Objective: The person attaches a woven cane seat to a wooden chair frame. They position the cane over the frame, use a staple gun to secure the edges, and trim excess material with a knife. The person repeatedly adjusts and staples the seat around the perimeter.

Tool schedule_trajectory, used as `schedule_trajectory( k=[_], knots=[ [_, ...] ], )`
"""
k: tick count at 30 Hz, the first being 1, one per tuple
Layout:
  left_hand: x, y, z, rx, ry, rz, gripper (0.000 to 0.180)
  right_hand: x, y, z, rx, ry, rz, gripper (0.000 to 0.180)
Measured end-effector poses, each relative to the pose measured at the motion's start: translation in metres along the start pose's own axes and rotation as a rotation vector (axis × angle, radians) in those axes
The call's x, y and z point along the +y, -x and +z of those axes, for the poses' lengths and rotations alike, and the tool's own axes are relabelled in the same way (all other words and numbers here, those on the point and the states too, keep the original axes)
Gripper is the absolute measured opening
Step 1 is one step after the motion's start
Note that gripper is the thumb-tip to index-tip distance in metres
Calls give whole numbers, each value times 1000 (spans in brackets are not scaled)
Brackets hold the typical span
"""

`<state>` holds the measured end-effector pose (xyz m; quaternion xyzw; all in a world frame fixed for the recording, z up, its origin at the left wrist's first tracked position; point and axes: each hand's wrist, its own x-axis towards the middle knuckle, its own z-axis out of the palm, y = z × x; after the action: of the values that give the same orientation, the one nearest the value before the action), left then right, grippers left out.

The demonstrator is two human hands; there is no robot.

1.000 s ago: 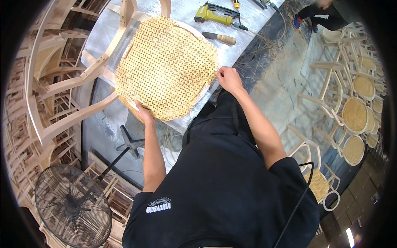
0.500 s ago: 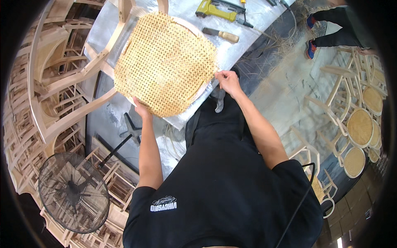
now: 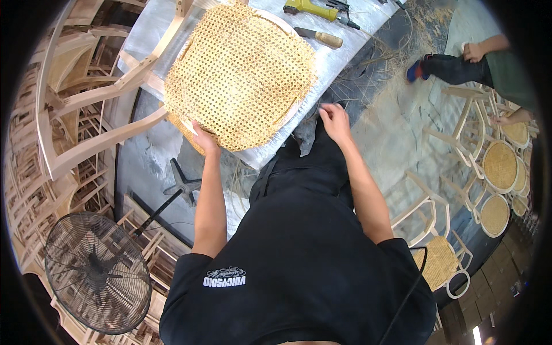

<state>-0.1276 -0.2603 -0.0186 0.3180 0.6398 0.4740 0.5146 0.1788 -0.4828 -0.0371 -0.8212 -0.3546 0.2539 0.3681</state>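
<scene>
A sheet of woven cane webbing (image 3: 241,80) with frayed edges lies over a pale rounded wooden seat frame (image 3: 276,22) on the work table. My left hand (image 3: 205,140) grips the webbing's near edge, thumb on top, its other fingers hidden beneath. By that hand, part of another piece of cane (image 3: 187,133) shows lower down. My right hand (image 3: 335,122) is off the table's near-right edge, apart from the webbing. Its fingers are curled in a pinch; whether a strand is between them is too small to tell.
A knife with a wooden handle (image 3: 328,39) and a yellow-green nail gun (image 3: 310,8) lie on the metal-topped table (image 3: 356,40). A wooden chair frame (image 3: 109,95) stands left. A black fan (image 3: 98,273) is at lower left. Cane-seated chairs (image 3: 500,167) and another person (image 3: 489,69) are right.
My right hand has come away from the webbing's edge, rightward and nearer me. My left hand keeps its hold. The view has shifted, and the other person has moved into a bent posture.
</scene>
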Motion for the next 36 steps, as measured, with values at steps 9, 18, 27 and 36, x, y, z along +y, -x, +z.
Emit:
schedule_trajectory(
  k=[9, 18, 27, 36],
  knots=[
    [7, 4, -5, -65, 75, -42, 59, -44, -43, 28, -23, -599, 391, 22],
    [6, 7, -1, 9, 25, -22, 60, -50, -47, 15, -14, -313, 326, 24],
    [5, -3, -5, -44, 109, -13, 56, -54, -68, 14, -33, -63, 187, 30],
    [-4, -9, -11, -70, 117, -32, 55, -60, -61, 24, 10, -169, 365, 33]
  ],
)
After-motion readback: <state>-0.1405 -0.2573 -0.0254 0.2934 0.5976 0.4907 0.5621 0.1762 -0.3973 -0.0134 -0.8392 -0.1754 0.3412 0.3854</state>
